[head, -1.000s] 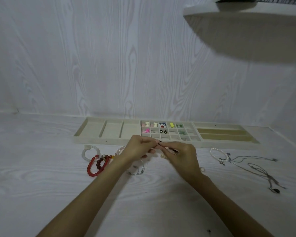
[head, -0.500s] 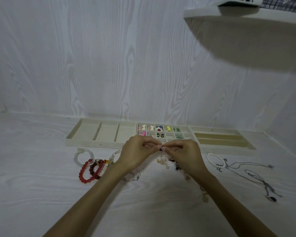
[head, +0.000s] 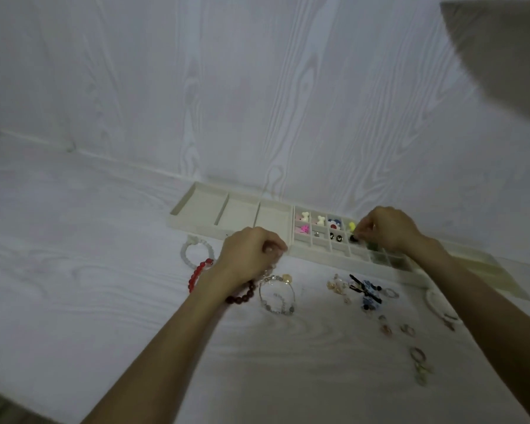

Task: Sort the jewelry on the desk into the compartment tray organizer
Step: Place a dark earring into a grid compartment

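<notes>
The cream compartment tray [head: 196,206] lies along the wall. Its small middle cells hold colourful studs [head: 318,221]; the three large left cells look bare. My right hand [head: 386,231] hovers over the small cells and pinches a small black piece [head: 353,239] at its fingertips. My left hand [head: 251,252] is curled just in front of the tray's front edge, with nothing visible in it. Below it lie a red bead bracelet [head: 196,275], a dark red one [head: 242,296], a white one [head: 185,255] and a clear crystal one [head: 276,301].
A loose pile of earrings and a black-and-blue clip [head: 364,289] sits in front of the tray. Several rings [head: 407,330] trail toward the lower right. A pearl bracelet [head: 438,304] lies by my right forearm. A shelf [head: 502,41] overhangs at the top right.
My hands were joined over the desk, working on one small piece. They have parted: the right hand moved up to the tray's small cells with the black piece, the left stayed low.
</notes>
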Available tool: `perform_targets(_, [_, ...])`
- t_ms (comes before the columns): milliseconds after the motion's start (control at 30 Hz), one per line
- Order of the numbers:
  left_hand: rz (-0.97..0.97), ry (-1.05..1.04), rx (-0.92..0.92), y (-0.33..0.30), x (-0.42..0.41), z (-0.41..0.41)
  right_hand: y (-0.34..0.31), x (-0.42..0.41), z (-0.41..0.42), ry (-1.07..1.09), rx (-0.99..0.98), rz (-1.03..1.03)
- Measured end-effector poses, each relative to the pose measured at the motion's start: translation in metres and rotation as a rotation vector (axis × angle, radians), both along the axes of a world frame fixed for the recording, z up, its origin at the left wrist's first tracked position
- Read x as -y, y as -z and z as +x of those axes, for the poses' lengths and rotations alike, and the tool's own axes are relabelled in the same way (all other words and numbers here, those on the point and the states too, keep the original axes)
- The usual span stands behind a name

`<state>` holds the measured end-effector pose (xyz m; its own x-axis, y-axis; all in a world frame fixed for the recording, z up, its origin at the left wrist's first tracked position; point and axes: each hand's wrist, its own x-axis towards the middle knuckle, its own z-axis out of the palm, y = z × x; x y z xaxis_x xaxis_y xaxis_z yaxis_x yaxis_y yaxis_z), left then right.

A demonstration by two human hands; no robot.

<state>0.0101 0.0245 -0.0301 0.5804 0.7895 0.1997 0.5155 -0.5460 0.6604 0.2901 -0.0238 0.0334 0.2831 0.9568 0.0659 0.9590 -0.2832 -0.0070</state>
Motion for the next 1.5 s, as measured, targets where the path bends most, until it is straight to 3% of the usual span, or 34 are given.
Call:
perform_targets(233, [0.030,-0.013,0.038,0.000,-0.003,0.002,0.010,-0.010,0.000,0.033,-0.027,-0.088])
perform_targets(467, [0.019,0.056,-0.051,-0.001,0.002,0.003,0.008,-0.008,0.001,0.041,-0.123,-0.129])
perform_targets(600, [0.024,0.108,-0.105,-0.001,0.004,0.003,-0.005,0.001,-0.004,0.033,-0.173,-0.022])
perform_targets(733, [0.037,0.126,-0.151,0.000,0.004,0.004,-0.009,0.022,-0.047,-0.091,-0.220,0.178])
perform_targets(900, [0.061,0.154,-0.139,0.005,0.005,0.006,0.022,0.042,-0.105,-0.295,-0.278,0.059])
perform_targets(1200, [0.123,0.221,-0.105,0.011,0.002,0.015,0.060,0.064,-0.114,-0.109,-0.440,0.185])
perform_targets(1300, [0.150,0.225,-0.105,0.012,0.003,0.018,0.062,0.061,-0.118,-0.090,-0.413,0.257])
perform_targets(1500, [-0.001,0.230,-0.129,0.004,0.007,0.012,0.068,0.058,-0.122,-0.062,-0.383,0.320])
